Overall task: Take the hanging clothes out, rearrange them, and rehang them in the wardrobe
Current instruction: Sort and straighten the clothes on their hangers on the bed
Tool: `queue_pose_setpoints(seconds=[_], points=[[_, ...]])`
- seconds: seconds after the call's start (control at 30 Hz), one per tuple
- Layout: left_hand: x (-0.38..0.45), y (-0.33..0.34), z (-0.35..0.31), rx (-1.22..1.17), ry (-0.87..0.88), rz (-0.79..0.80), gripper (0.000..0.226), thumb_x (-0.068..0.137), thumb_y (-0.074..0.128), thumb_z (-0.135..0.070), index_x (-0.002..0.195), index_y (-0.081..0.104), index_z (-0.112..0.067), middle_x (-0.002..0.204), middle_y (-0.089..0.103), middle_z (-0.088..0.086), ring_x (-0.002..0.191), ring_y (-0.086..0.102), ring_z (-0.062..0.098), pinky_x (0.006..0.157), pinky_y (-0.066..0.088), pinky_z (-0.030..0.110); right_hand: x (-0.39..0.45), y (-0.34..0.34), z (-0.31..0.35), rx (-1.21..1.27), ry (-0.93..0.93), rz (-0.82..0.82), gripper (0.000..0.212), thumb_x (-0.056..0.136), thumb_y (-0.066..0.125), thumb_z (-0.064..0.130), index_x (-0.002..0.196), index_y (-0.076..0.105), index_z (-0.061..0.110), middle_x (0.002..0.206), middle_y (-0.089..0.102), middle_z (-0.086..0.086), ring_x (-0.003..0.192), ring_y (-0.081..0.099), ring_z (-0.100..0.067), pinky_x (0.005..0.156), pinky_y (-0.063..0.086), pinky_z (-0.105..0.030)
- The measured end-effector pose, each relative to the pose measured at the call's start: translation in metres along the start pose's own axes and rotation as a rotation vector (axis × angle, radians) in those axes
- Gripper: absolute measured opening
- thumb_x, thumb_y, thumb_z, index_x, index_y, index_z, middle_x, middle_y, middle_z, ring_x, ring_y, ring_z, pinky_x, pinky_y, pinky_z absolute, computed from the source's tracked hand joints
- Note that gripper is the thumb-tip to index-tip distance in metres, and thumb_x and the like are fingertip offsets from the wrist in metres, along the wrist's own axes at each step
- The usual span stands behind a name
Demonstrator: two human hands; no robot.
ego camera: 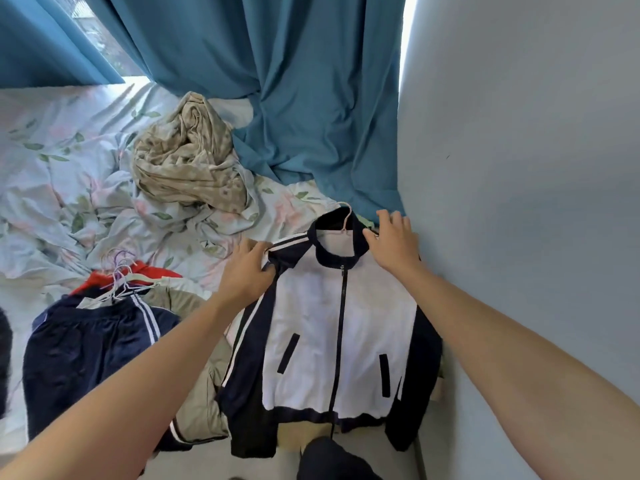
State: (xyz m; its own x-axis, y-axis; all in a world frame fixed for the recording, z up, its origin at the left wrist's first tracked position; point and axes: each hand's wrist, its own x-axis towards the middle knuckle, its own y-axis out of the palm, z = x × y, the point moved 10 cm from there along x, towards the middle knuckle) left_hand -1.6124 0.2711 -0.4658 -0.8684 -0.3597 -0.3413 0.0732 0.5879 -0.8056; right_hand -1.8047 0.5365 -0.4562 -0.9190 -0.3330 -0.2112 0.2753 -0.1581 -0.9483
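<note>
Head view, step: rearranging; a white and navy track jacket (322,327) on its hanger (346,220) lies flat on the bed (69,161).
Left hand (247,271): fingers curled, pinching the striped shoulder.
Right hand (394,242): fingers spread, pressing the other shoulder by the wall (519,168).
Waiting: hangered clothes pile (104,323) lies left.
Next, likely: square the shoulders, then lift by the hook.

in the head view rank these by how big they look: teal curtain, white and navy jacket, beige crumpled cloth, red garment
1. teal curtain, largest
2. white and navy jacket, though it lies nearer the camera
3. beige crumpled cloth
4. red garment, smallest; mostly hidden under other clothes, so only its visible part counts
</note>
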Motion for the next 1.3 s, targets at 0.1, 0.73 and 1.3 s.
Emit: queue_pose_setpoints(seconds=[0.1, 0.73, 1.3], points=[[-0.022, 0.006, 0.023, 0.06, -0.035, 0.037, 0.055, 0.099, 0.06, -0.023, 0.152, 0.047, -0.017, 0.15, 0.044, 0.007, 0.144, 0.036, 0.03, 0.111, 0.041, 0.047, -0.021, 0.026, 0.025, -0.012, -0.102, 0.034, 0.048, 0.103, 0.054, 0.045, 0.14, 0.048, 0.015, 0.132, 0.053, -0.012, 0.125, 0.048, -0.034, 0.096, 0.05, -0.05], [-0.241, -0.07, 0.28, 0.111, -0.466, -0.131, 0.055, 0.102, 0.055, -0.038, 0.153, 0.043, -0.023, 0.144, 0.049, 0.001, 0.135, 0.045, 0.027, 0.098, 0.047, 0.047, -0.177, 0.144, 0.306, 0.048, -0.543, 0.311, 0.051, 0.106, 0.047, 0.05, 0.146, 0.043, 0.02, 0.139, 0.048, -0.004, 0.133, 0.043, -0.029, 0.099, 0.047, -0.047], [-0.168, -0.072, 0.6, 0.097, -0.421, -0.034, 0.059, 0.105, 0.05, -0.045, 0.157, 0.038, -0.02, 0.147, 0.048, 0.002, 0.136, 0.045, 0.027, 0.1, 0.047, 0.046, -0.171, 0.374, 0.537, 0.028, -0.424, 0.446, 0.057, 0.104, 0.051, 0.051, 0.149, 0.042, 0.018, 0.145, 0.05, -0.006, 0.135, 0.045, -0.03, 0.105, 0.047, -0.047]])
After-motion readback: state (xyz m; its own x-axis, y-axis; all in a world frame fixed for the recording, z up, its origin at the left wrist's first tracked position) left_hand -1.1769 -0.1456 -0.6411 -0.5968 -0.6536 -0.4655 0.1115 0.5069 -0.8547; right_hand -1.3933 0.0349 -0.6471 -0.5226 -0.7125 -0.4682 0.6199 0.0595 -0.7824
